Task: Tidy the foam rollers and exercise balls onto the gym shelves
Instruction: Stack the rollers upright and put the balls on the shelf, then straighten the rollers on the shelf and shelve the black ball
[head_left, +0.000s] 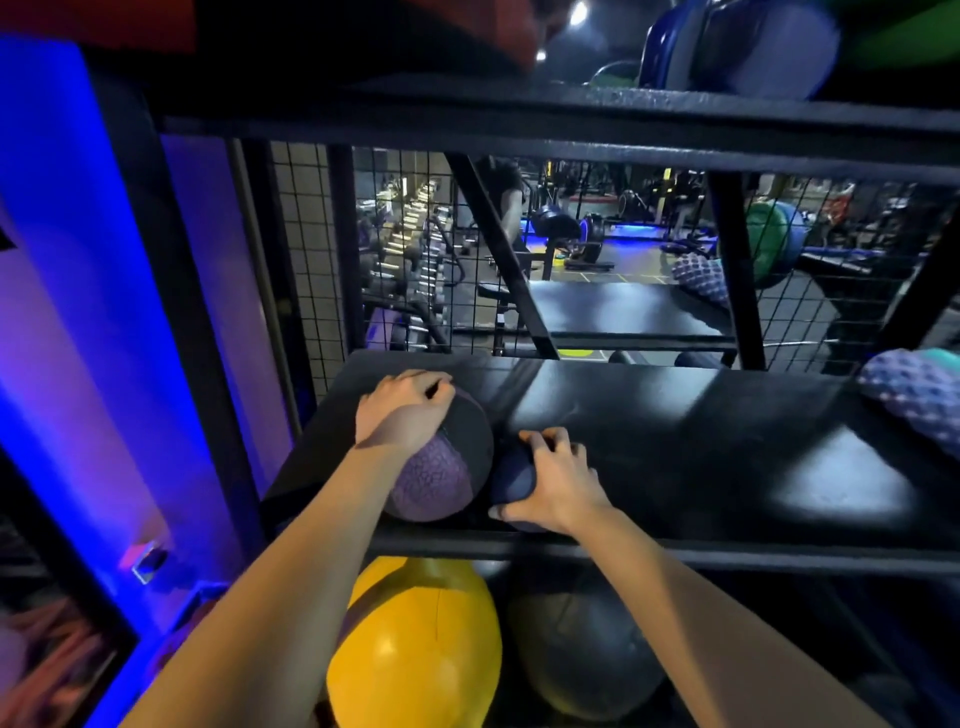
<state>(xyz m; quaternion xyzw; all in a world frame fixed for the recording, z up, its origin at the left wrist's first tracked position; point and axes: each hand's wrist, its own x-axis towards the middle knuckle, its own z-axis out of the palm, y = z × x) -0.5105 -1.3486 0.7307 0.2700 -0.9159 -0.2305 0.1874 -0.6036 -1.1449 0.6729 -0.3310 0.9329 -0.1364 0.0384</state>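
A purple and black medicine ball (447, 467) rests at the left end of the black middle shelf (701, 447). My left hand (402, 410) lies over its top, fingers curled on it. Right beside it, touching, sits a smaller dark blue ball (511, 480), and my right hand (553, 480) grips it from the right side. A bumpy purple and teal foam roller (914, 395) lies at the shelf's right end. On the shelf below stand a yellow ball (415, 649) and a grey ball (576, 654).
A black steel beam (571, 130) of the upper shelf crosses overhead, with blue and green items (743, 47) on it. Wire mesh (405, 249) and diagonal braces back the rack. A blue-lit wall (78, 260) stands at the left. Gym machines show behind.
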